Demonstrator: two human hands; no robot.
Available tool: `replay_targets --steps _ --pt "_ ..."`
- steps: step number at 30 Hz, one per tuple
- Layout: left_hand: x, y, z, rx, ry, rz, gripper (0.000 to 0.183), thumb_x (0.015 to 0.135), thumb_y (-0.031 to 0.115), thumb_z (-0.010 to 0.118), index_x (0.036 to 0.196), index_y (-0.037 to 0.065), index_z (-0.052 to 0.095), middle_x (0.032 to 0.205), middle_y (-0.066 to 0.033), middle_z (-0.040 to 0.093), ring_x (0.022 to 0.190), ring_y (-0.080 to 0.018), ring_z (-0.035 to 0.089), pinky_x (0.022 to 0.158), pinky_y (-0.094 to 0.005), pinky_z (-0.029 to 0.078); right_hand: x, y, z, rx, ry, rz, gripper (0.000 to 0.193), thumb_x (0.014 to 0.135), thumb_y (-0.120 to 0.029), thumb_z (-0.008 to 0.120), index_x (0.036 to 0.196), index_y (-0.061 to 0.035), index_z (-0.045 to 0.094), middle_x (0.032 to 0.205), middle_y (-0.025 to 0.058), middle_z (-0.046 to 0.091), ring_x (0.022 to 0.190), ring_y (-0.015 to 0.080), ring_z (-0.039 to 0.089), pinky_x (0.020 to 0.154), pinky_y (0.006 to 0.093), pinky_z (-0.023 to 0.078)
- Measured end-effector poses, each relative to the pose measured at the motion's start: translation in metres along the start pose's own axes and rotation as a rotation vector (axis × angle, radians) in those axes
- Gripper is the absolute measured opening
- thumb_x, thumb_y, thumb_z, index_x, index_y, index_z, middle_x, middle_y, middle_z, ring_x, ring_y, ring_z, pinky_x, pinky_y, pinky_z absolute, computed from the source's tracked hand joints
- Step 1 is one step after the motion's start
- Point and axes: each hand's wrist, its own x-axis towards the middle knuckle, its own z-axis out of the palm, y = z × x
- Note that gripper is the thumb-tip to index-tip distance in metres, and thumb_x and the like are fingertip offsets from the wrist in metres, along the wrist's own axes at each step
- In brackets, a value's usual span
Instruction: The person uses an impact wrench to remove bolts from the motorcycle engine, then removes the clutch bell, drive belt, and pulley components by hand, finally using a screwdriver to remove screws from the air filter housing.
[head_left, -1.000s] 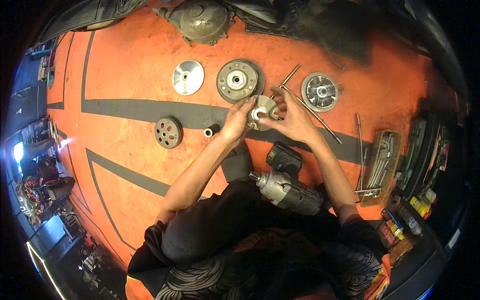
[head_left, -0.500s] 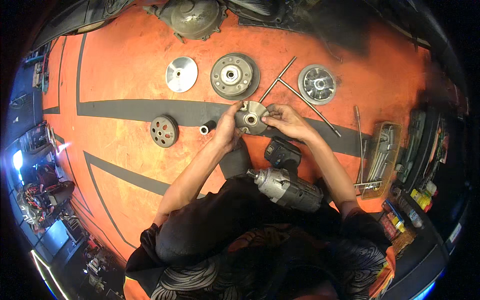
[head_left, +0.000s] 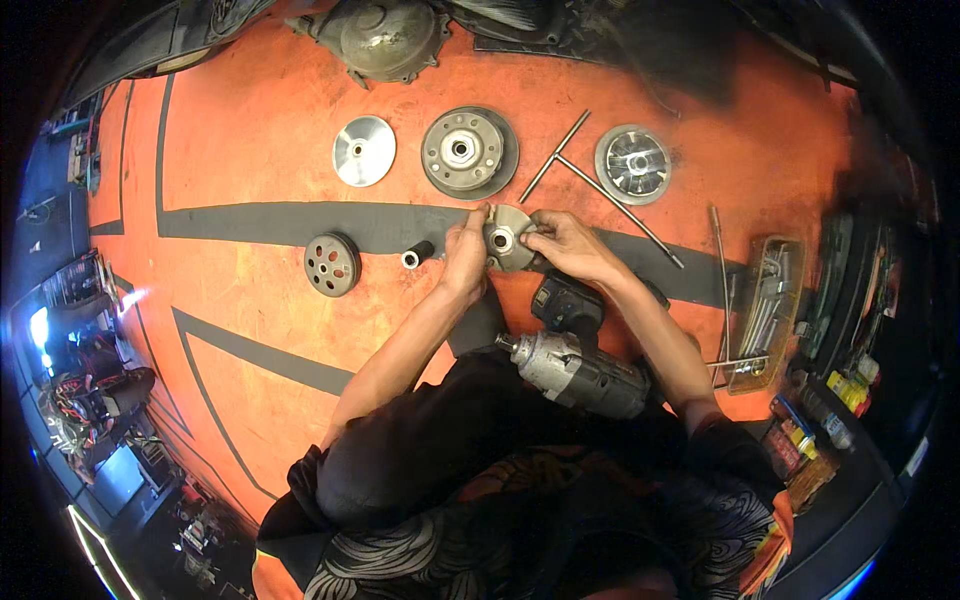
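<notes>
Dull metal plate (head_left: 512, 224), smooth glossy metal disc (head_left: 370, 152)

Your hands are masking parts of the metal plate.
Your left hand (head_left: 464, 255) is covering the left edge of the metal plate (head_left: 512, 252), and your right hand (head_left: 572, 247) is hiding some of its right rim, so the underside and the fingertips beneath are staying out of sight. The upper border is cutting off the grey casing (head_left: 385, 40), the lower one your dark shirt (head_left: 420, 540). Tools in the mesh tray (head_left: 788, 310) are overlapping, too small to tell apart; the far-left clutter (head_left: 95, 395) is blurring, and the upper-right dark patch (head_left: 690, 60) is smearing beyond recognition.
</notes>
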Motion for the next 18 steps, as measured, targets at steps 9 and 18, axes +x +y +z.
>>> replay_targets --steps 9,18 --pt "0.001 0.024 -0.002 0.117 -0.029 0.136 0.036 0.100 0.034 0.065 0.097 -0.002 0.069 0.085 -0.0034 0.067 0.071 -0.0085 0.059 0.061 -0.0269 0.048 -0.008 -0.021 0.011 -0.187 -0.005 -0.213 0.030 0.099 -0.023 0.060 0.107 0.0039 0.069 0.073 0.0145 0.068 0.067 0.0147 0.062 0.063 0.0361 0.049" --pt "-0.006 0.030 0.000 0.035 -0.042 0.213 0.037 0.100 0.033 0.066 0.099 -0.004 0.070 0.083 -0.0040 0.068 0.069 -0.0081 0.059 0.061 -0.0258 0.048 -0.009 -0.031 0.018 -0.155 0.154 -0.145 0.031 0.092 -0.025 0.066 0.093 0.0052 0.072 0.062 0.0157 0.064 0.056 0.0193 0.063 0.055 0.0375 0.048"
